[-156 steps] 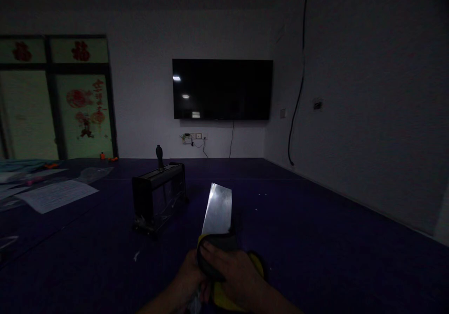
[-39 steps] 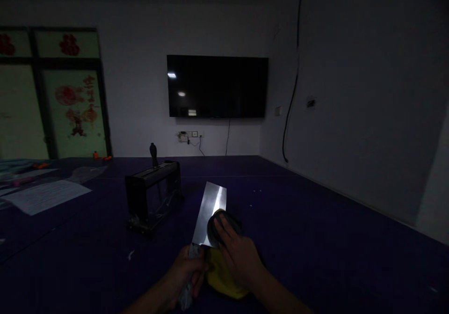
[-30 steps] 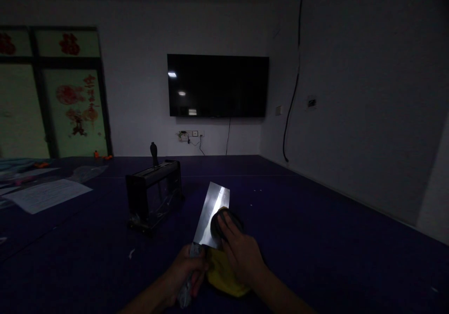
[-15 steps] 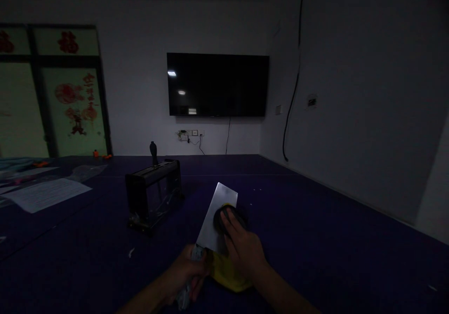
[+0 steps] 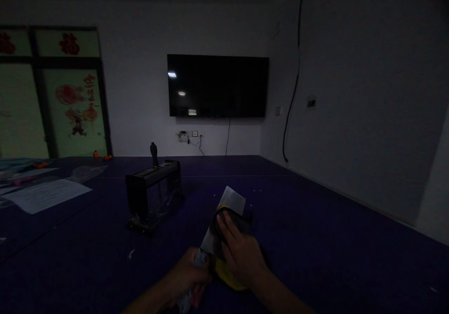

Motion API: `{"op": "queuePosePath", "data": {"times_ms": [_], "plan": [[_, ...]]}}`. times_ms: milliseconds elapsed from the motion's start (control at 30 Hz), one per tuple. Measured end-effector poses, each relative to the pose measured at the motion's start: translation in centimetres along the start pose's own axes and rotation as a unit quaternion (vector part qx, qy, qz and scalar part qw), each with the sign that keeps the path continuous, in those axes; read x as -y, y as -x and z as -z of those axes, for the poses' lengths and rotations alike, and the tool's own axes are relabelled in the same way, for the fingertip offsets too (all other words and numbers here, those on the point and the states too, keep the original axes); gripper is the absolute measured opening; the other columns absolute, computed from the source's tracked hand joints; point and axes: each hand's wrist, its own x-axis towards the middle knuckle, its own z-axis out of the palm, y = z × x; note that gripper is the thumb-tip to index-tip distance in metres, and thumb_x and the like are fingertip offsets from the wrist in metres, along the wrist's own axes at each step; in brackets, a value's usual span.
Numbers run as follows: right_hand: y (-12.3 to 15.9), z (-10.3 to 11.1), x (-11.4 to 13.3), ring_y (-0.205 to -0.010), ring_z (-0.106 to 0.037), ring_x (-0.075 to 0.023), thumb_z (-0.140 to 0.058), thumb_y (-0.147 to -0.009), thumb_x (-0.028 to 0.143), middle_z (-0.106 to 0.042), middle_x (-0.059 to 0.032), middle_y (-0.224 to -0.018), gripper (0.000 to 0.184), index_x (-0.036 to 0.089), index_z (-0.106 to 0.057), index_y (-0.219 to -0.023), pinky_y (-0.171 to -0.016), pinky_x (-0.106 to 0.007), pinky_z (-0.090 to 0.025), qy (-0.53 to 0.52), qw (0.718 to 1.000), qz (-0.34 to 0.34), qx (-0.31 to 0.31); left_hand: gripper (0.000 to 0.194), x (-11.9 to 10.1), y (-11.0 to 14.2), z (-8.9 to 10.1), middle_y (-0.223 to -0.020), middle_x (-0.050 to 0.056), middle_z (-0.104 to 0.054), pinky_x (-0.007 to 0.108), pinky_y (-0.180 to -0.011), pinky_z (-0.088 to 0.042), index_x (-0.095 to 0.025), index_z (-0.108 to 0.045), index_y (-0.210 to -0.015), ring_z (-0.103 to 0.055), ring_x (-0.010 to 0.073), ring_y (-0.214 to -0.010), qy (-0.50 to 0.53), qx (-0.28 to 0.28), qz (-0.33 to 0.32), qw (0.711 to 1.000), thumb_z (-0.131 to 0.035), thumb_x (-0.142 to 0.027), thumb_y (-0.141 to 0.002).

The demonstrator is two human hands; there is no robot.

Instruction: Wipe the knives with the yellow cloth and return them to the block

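My left hand (image 5: 187, 276) is closed round the grey patterned handle of a cleaver (image 5: 234, 198), whose wide shiny blade points forward and leans to the right. Fingers of my right hand (image 5: 242, 251) press a dark grey and yellow cloth (image 5: 229, 276) flat against the blade. The cloth covers the blade's middle and right side, and its yellow part hangs below my right palm. Ahead and to the left stands a black-framed box (image 5: 154, 190) with clear sides and a dark upright knob on top.
Printed paper sheets (image 5: 49, 194) and a clear plastic bag (image 5: 87, 172) lie at the left on the dark blue surface (image 5: 315, 248). Small orange things (image 5: 101, 155) sit near the glass door. A television (image 5: 217, 85) hangs on the far wall, and a cable (image 5: 293, 103) runs down the right wall.
The cleaver has swung to the right, its tip shifting right. My right hand and the cloth have slid along the blade, from near the handle to its middle. The box has not moved.
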Motion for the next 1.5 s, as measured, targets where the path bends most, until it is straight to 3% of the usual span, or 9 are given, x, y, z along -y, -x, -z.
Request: {"op": "queuePosePath", "data": {"times_ms": [267,567,867,1200,1500], "plan": [[-0.5,1.0,0.8,-0.081,-0.066,-0.0197,-0.036,-0.083,0.019,-0.018,-0.0124,-0.148,0.062,0.020,-0.021,-0.143,-0.069,-0.033,-0.052,0.019,0.999,0.013,0.032,0.020,-0.2,0.4,-0.3,-0.030,-0.006,-0.043,0.013,-0.029,-0.019,-0.017,-0.043,-0.056,-0.036,0.0073,-0.022,0.002,-0.004,-0.007,1.000,-0.062,-0.018,-0.052],[-0.8,0.2,-0.9,-0.083,-0.065,-0.0186,-0.030,-0.088,0.021,-0.015,-0.0119,-0.149,0.057,0.021,-0.017,-0.143,-0.067,-0.032,-0.052,0.024,0.999,-0.032,-0.013,0.018,-0.8,0.6,-0.7,-0.029,-0.008,-0.042,0.012,-0.029,-0.018,-0.018,-0.043,-0.061,-0.033,0.0061,-0.022,-0.018,-0.006,0.016,1.000,-0.057,-0.016,-0.049],[-0.6,-0.6,-1.3,-0.086,-0.065,-0.0182,-0.034,-0.086,0.021,-0.018,-0.0118,-0.149,0.060,0.021,-0.018,-0.143,-0.067,-0.030,-0.052,0.016,0.999,-0.037,-0.020,0.023,-0.6,0.7,-0.6,-0.031,-0.008,-0.043,0.013,-0.030,-0.021,-0.018,-0.043,-0.065,-0.035,0.0066,-0.023,-0.019,-0.012,0.018,1.000,-0.062,-0.019,-0.052],[-0.5,-0.5,-1.5,-0.093,-0.064,-0.0200,-0.034,-0.085,0.020,-0.016,-0.0104,-0.149,0.059,0.020,-0.020,-0.143,-0.070,-0.030,-0.052,0.005,0.999,-0.046,-0.022,0.022,-0.6,0.2,-0.1,-0.027,-0.006,-0.042,0.013,-0.027,-0.019,-0.018,-0.039,-0.052,-0.034,0.0074,-0.020,0.002,0.022,0.022,1.000,-0.061,-0.018,-0.048],[-0.5,-0.8,-1.8,-0.097,-0.062,-0.0198,-0.033,-0.087,0.019,-0.016,-0.0090,-0.150,0.059,0.021,-0.017,-0.144,-0.074,-0.030,-0.051,-0.001,0.998,-0.068,-0.008,0.017,0.0,0.3,-0.1,-0.028,-0.008,-0.040,0.014,-0.026,-0.018,-0.018,-0.041,-0.056,-0.036,0.0088,-0.020,0.041,-0.021,-0.015,0.999,-0.058,-0.017,-0.052]]}}
